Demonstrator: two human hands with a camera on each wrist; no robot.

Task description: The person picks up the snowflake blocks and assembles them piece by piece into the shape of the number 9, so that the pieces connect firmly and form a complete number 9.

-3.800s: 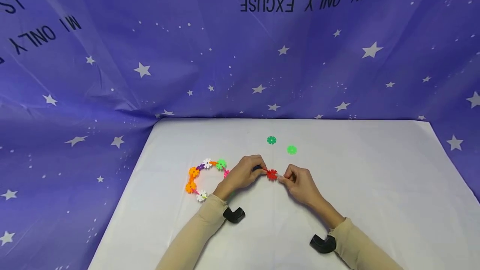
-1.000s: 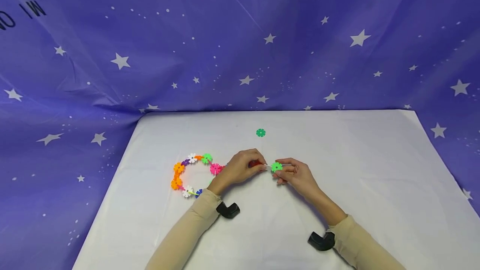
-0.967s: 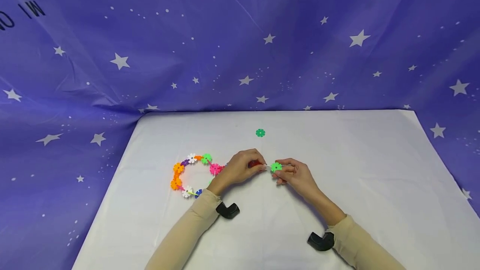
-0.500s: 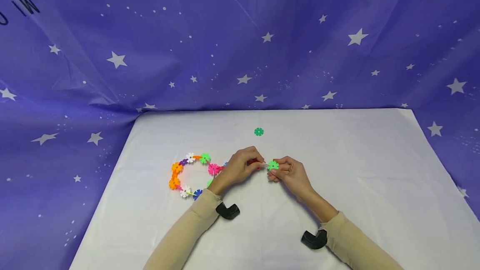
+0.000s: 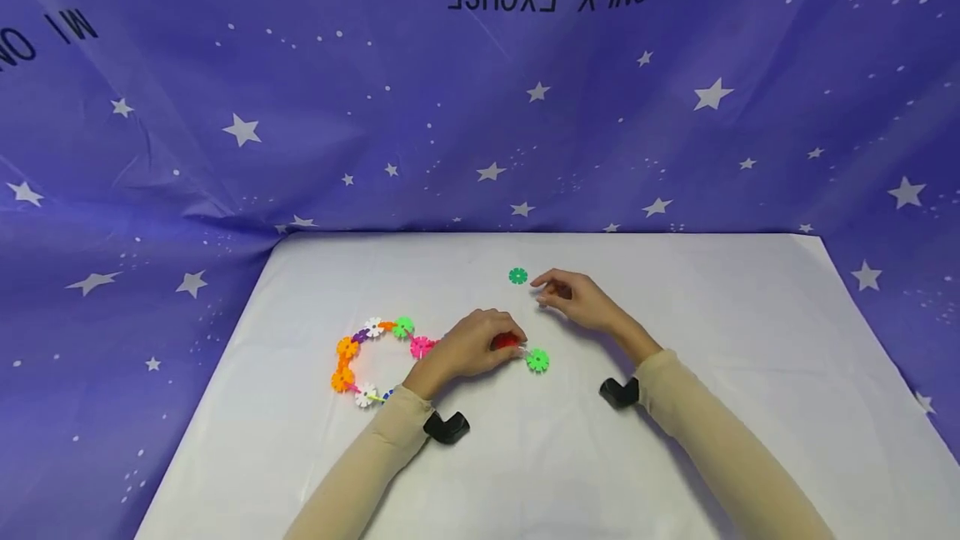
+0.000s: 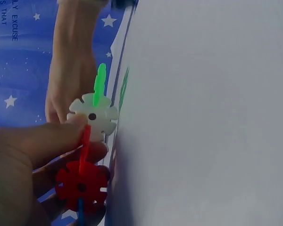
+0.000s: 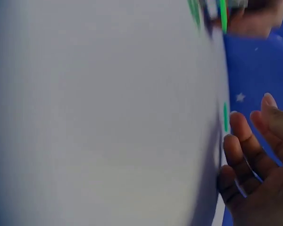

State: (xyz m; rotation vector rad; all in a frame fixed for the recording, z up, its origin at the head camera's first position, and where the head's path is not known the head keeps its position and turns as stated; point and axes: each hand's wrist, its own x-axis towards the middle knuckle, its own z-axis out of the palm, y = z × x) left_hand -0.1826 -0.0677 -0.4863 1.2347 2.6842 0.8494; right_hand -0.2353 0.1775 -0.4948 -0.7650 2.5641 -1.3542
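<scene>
My left hand [image 5: 472, 344] pinches the end of a chain of snowflake discs, small notched plastic discs slotted together. In the left wrist view its thumb lies by the white snowflake disc [image 6: 95, 113] and an edge-on red one. Another red snowflake disc [image 6: 81, 186] lies against the fingers, and a light green snowflake disc [image 5: 537, 360] sticks out at the chain's tip. My right hand [image 5: 581, 298], holding nothing, hovers with fingers apart just right of a loose dark green snowflake disc [image 5: 518, 276]. Left of my left hand the chain forms a ring, partly hidden by that hand.
The ring's orange snowflake discs [image 5: 342, 379] lie farthest left on the white tablecloth [image 5: 675, 298]. Behind the table hangs a purple star-printed cloth [image 5: 420, 123]. Each wrist wears a black mount [image 5: 619, 393].
The light green snowflake disc was picked up from the table and joined to the chain's white one. My right hand then let go and moved up toward the dark green disc.
</scene>
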